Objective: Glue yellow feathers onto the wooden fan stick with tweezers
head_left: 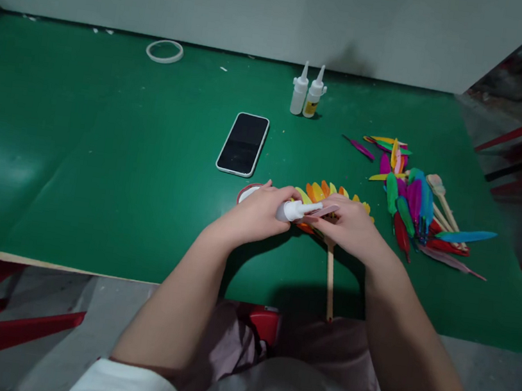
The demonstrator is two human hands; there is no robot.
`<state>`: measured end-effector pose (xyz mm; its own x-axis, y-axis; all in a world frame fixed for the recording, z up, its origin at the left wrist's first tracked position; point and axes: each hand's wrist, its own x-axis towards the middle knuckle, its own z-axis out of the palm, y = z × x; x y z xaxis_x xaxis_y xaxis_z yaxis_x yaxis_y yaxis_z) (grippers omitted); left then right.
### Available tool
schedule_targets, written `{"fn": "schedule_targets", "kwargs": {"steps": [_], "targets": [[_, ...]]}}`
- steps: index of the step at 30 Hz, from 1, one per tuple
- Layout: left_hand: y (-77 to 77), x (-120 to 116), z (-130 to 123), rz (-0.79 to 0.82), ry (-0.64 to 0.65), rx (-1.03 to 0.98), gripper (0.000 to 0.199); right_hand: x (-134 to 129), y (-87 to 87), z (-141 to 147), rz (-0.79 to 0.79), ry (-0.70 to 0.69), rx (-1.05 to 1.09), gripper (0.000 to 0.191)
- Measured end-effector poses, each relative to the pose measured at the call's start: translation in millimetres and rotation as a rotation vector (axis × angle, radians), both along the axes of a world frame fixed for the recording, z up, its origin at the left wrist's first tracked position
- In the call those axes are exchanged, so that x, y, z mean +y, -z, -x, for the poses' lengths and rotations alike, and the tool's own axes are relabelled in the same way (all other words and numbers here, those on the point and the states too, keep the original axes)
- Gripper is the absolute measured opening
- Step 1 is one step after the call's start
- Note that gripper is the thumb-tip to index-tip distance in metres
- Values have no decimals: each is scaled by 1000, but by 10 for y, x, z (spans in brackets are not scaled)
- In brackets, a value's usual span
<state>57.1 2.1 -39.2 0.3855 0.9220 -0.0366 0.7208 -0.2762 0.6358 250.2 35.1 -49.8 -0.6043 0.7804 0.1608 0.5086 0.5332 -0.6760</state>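
Gripping a glue bottle (294,210), left hand (259,211); right hand (351,226) pinches a feather (324,211); phone (243,144) beyond.

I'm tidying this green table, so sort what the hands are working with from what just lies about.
In hand:
left hand holding the small glue bottle
right hand on the feather fan and its wooden stick

Lying about:
phone
two glue bottles
white ring
loose feather pile

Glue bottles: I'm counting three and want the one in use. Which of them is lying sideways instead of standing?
The white glue bottle gripped in the left hand, nozzle pointing toward the right hand. The two other bottles stand upright together near the wall.
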Motion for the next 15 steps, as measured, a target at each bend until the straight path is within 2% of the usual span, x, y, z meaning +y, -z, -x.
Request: {"fn": "schedule_targets", "kwargs": {"steps": [15], "targets": [[26, 10, 2, 3, 1, 5, 31, -13, -12, -17, 23, 1, 25, 10]]}}
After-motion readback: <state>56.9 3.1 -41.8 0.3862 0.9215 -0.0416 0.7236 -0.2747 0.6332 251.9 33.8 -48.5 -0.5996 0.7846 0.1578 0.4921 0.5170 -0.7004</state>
